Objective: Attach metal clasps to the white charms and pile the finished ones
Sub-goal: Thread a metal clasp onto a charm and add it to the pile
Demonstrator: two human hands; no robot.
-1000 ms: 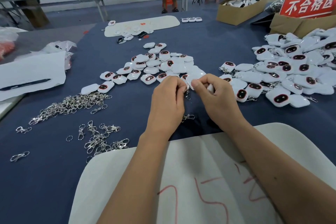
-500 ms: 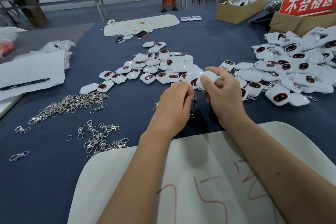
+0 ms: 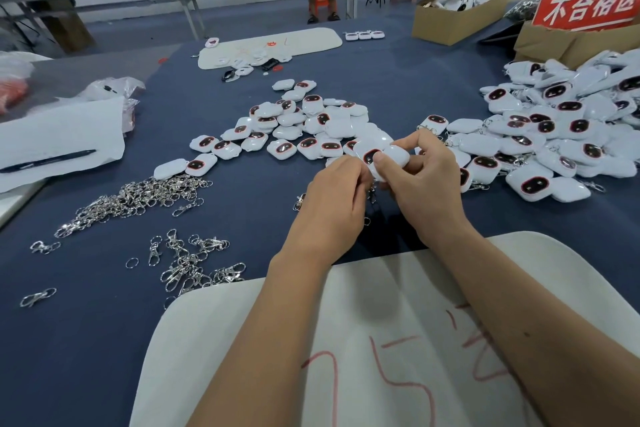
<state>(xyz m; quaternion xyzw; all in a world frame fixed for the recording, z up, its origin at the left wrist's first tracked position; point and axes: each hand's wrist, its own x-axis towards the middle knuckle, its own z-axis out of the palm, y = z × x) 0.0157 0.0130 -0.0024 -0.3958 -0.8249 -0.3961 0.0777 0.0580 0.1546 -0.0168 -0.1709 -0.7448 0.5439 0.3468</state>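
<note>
Assembly step in progress. You are holding one white charm above the blue table, just in front of the central cluster of loose charms. Your right hand is pinching it, thumb on its near face and fingers curled behind. Your left hand is closing its fingertips at the charm's lower edge; a metal clasp is hanging there between the two hands, though exactly which fingers are gripping it is hidden.

Judged from this, you are fitting the clasp to the charm, and the join is probably not yet finished, since both hands are staying on it. The next move is calling for a steady right-hand hold while the left works the ring fully through the charm's loop, then a release onto the pile of finished charms at your right, where clasps are already showing among the pieces. Spare clasps are lying in a heap at your left, with further ones nearer you.
</note>
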